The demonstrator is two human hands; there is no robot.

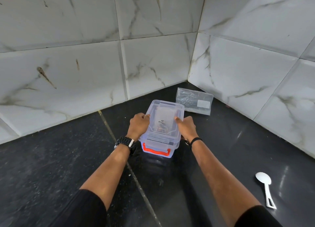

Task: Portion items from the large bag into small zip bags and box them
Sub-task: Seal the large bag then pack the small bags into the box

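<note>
- Box [162, 124]: a clear plastic rectangle with rounded corners, standing on the dark counter [51, 167] near the corner of the tiled walls [68, 47]; its translucent lid [166, 110] lies on top, and an orange-red latch [156, 151] runs across the near end.
- Contents: through the lid a small zip bag [163, 124] shows, holding a few small dark and brownish pieces; what they are cannot be told.
- Left hand [139, 126]: placed against the box's left side, fingers curled over the lid's edge, gripping it. A black watch [125, 143] sits on this wrist.
- Right hand [185, 127]: placed against the box's right side, thumb laid on top of the lid's edge and fingers bent down along the side, gripping it. A thin black band [196, 139] circles this wrist.
- Large bag [194, 100]: clear crinkled plastic, lying flat behind and to the right of the box, close to the right wall. It bears a white label [203, 104]; its writing is too small to read.
- Spoon [265, 187]: white plastic, round bowl, flat handle with a slot at the end, lying well apart from the box on the near right of the counter.
- Counter: black speckled stone, glossy, crossed by a pale seam.
- Walls: white marble-look tiles with grey veining and some brown marks.
</note>
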